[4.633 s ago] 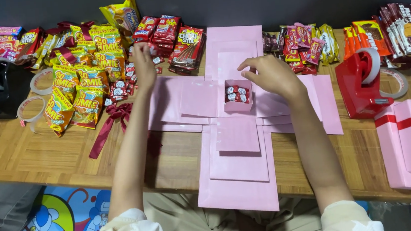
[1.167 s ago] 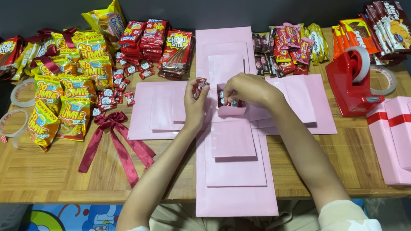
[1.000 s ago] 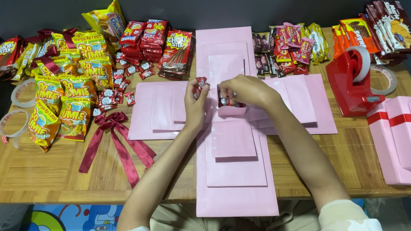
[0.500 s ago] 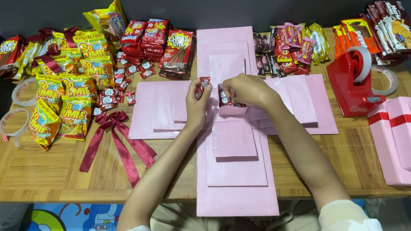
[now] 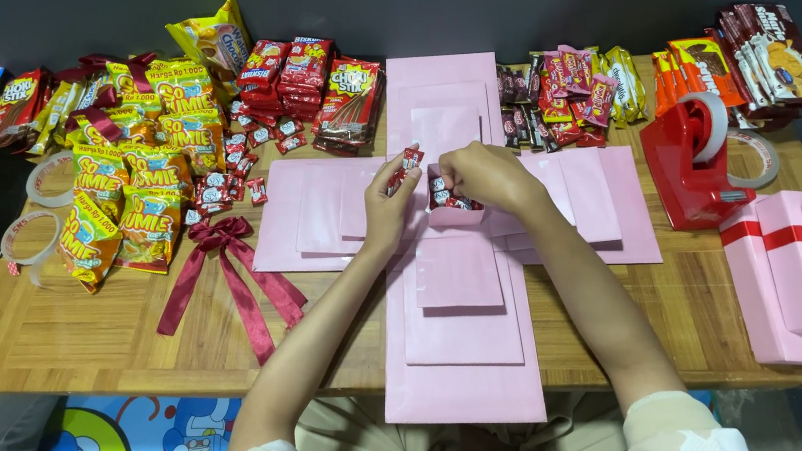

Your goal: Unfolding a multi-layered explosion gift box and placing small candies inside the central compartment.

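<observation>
the left hand (image 5: 389, 202) pinches one red candy (image 5: 406, 166) in its fingers. the right hand (image 5: 485, 176) curls over one small pink box (image 5: 452, 213); whether it grasps anything, i cannot tell.

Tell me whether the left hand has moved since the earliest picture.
Yes. The left hand has come in from the red snack packs at the table's back to the small pink box at the centre, holding small candies.

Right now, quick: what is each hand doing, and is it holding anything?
Left hand: closed on a few small red candies.
Right hand: fingers curled down into the small pink box of candies; whether it grips one cannot be told.
</observation>
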